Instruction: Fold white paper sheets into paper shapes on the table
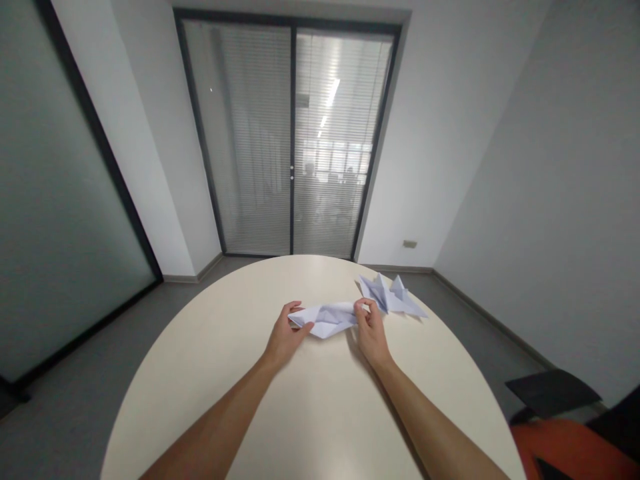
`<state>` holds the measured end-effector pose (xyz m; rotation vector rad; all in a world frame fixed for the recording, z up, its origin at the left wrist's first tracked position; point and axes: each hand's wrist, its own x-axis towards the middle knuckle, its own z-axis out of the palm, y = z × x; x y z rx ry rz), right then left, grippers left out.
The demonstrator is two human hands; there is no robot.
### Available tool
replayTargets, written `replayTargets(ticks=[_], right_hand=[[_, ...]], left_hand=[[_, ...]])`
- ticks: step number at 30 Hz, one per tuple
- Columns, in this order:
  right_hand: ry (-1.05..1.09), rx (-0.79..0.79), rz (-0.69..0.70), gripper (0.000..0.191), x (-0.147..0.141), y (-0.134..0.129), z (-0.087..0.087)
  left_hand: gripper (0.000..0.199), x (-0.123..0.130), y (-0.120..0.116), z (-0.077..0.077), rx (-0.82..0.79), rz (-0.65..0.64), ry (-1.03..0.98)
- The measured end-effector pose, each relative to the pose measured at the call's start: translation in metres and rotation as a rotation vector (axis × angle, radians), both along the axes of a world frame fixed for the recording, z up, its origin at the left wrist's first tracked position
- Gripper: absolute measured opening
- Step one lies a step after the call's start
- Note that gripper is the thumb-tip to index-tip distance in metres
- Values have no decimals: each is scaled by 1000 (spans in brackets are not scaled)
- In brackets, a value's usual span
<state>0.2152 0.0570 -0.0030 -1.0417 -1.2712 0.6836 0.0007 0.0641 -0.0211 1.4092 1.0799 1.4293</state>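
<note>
Head camera, single view: looks forward and down over round worktop (210,373), near; glass doors (293,140) at 12 o'clock.

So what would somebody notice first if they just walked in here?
Two bare hands, left hand and right hand, pinching the ends of a folded white paper piece mid-table. Just beyond the right hand lies a finished spiky white paper model, on the round cream table.
</note>
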Motion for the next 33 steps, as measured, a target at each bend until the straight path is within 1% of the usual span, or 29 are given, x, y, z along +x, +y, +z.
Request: replayTargets(ticks=[4, 8, 11, 14, 17, 20, 22, 24, 26, 30, 33], right_hand=[[2, -8, -23, 31, 4, 5, -8], [-29, -5, -54, 33, 8, 9, -10], [-49, 12, -90, 33, 8, 10, -7], [-42, 42, -113, 32, 7, 8, -5], [-104, 97, -124, 25, 8, 8, -4], [-246, 157, -38, 21, 10, 8, -4], [-313, 126, 37, 23, 11, 9, -5], [-349, 53, 74, 27, 10, 8, -6], [-384, 2, 71, 31, 10, 8, -9], [-485, -19, -19, 35, 10, 8, -12], [-516, -24, -40, 29, 9, 7, -12]], left_hand=[[70, 2, -5, 5, 9, -32, -56], [51, 1, -8, 8, 13, -32, -17], [36, 0, -9, 10, 37, 5, 53], [21, 0, -8, 10, 124, 77, 135], [22, -1, -4, 8, 139, 164, 200], [24, -4, -1, 7, 108, 323, 258], [24, -7, 0, 8, 113, 422, 289], [23, -11, -1, 10, 118, 464, 304], [22, -13, -2, 12, 114, 453, 303], [21, -11, -5, 12, 107, 397, 292], [21, -11, -3, 12, 125, 376, 295]])
